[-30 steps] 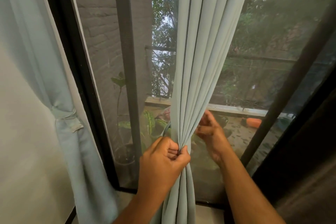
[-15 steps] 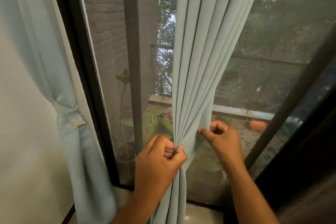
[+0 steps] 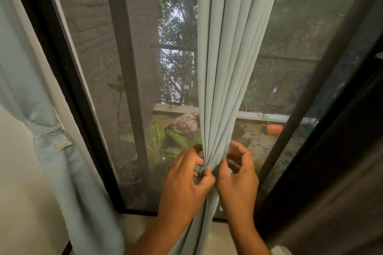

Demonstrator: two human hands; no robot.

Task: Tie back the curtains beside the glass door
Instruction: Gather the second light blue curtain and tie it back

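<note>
The pale blue-green curtain (image 3: 230, 64) hangs in front of the glass door (image 3: 294, 68), its folds drawn in from a wide spread at the top to one narrow bunch low in the middle of the view. Below that bunch the cloth falls straight toward the floor (image 3: 219, 240) between the two forearms.

The left hand (image 3: 184, 184) grips the bunch from the left side, fingers curled round the gathered folds and the thumb pressed against the cloth at the front. The right hand (image 3: 238, 176) meets it from the right at the same height, its fingertips pinching the outer folds while the other fingers curl behind the cloth. The two hands touch each other at the gathered point, with the curtain squeezed between them.

At the far left a second curtain (image 3: 62, 172) of the same colour hangs against a light wall (image 3: 18, 203). It is already cinched at its middle by a matching tie band (image 3: 45, 130), and a small pale tab (image 3: 62, 145) sticks out just below the band.

Between the two curtains stands the black door frame (image 3: 68, 97), and a dark mesh screen strip (image 3: 128, 68) runs upright behind the glass. Through the glass show a grey brick wall (image 3: 91, 33), leafy potted plants (image 3: 163, 138), a metal railing (image 3: 176, 47) and trees. An orange object (image 3: 274, 129), too blurred to name, lies on the ground outside at the right.
</note>
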